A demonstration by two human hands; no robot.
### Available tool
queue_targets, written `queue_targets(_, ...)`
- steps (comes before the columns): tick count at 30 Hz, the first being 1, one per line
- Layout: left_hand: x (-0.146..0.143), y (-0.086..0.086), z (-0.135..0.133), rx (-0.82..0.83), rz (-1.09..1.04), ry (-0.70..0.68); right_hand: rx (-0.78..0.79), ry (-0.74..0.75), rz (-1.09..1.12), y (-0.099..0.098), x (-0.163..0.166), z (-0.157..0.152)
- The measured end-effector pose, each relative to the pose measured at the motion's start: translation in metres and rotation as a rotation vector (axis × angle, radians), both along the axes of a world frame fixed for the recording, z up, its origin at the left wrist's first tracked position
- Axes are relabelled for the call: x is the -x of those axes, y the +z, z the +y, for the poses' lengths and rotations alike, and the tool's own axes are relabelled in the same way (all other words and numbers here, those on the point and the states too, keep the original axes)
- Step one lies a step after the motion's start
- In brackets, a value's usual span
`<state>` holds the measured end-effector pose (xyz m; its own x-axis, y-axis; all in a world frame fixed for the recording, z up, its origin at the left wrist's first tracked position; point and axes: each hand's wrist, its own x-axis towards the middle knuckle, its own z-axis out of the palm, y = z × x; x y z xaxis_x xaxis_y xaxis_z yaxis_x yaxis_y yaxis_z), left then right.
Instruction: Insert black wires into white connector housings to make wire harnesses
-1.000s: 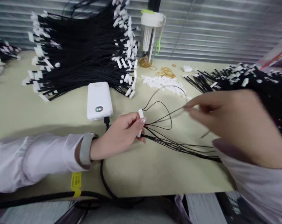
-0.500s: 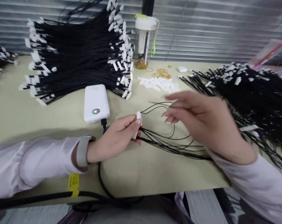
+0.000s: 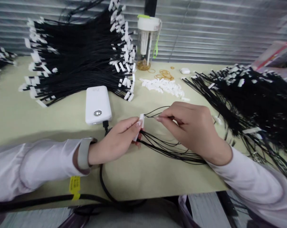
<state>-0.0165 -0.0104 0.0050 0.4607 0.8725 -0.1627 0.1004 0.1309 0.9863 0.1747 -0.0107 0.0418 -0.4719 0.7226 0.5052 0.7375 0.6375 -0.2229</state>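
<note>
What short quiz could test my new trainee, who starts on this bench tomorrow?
1. True or false: the left hand holds a white plug.
2. The right hand pinches: A a rubber band, B a black wire, C the bottle?
3. Fill in: the power bank has a black ____ plugged in.
Key: 1 true; 2 B; 3 cable.

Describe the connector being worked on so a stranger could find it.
On the pale green table, look just right of the white power bank. The small white connector pinched in the left hand, unlike the loose pile behind, trails black wires.
</note>
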Motion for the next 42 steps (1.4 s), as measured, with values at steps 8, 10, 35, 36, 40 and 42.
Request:
queue_targets(8,-0.001,0.001,0.001,0.004,-0.006,-0.014,-0.053,0.026,-0.016,-0.003,-0.001,0.003)
queue_targets(10,-0.001,0.001,0.0,0.006,-0.004,-0.017,-0.07,0.049,-0.043,-0.005,-0.002,0.003)
queue_targets(35,0.001,0.004,0.001,0.007,0.051,-0.072,-0.223,0.114,-0.309,-0.014,0.006,0.003)
queue_targets(36,0.001,0.004,0.001,-0.009,0.065,-0.081,-0.213,0.107,-0.313,-0.013,0.008,0.003)
queue_targets(40,0.002,0.004,0.001,-0.063,0.117,-0.113,-0.213,0.075,-0.348,-0.016,0.009,0.003)
queue_targets(42,0.002,0.004,0.0,-0.087,0.142,-0.136,-0.241,0.098,-0.352,-0.018,0.008,0.004)
